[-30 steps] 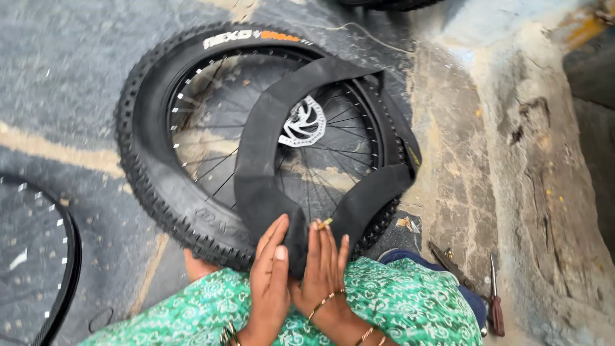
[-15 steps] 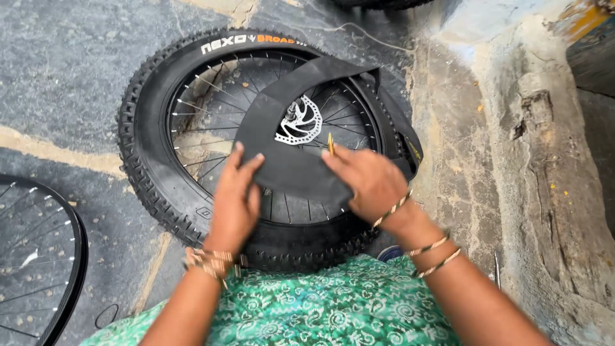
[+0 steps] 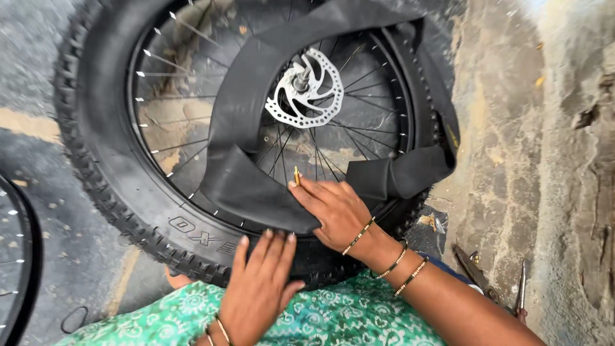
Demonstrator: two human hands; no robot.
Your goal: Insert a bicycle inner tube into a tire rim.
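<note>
A bicycle wheel with a knobby black tyre (image 3: pixel 109 186), spokes and a silver disc rotor (image 3: pixel 305 90) lies flat on the ground. A limp black inner tube (image 3: pixel 246 115) is draped across it. My right hand (image 3: pixel 336 214) presses the tube's near fold against the rim, fingers beside the brass valve (image 3: pixel 296 175). My left hand (image 3: pixel 259 288) lies flat on the tyre's near sidewall, fingers spread. Both wrists carry thin bangles, and green patterned cloth (image 3: pixel 333 317) covers my lap below.
A second wheel's rim (image 3: pixel 19 269) shows at the left edge. Pliers and another metal tool (image 3: pixel 477 275) lie on the ground at the lower right, by a rough concrete ledge (image 3: pixel 544 160). The ground is grey pavement.
The view has drawn closer to the wheel. My left hand has dropped from the tube onto the tyre's near sidewall. My right hand has moved down to the tube's near fold by the valve.
</note>
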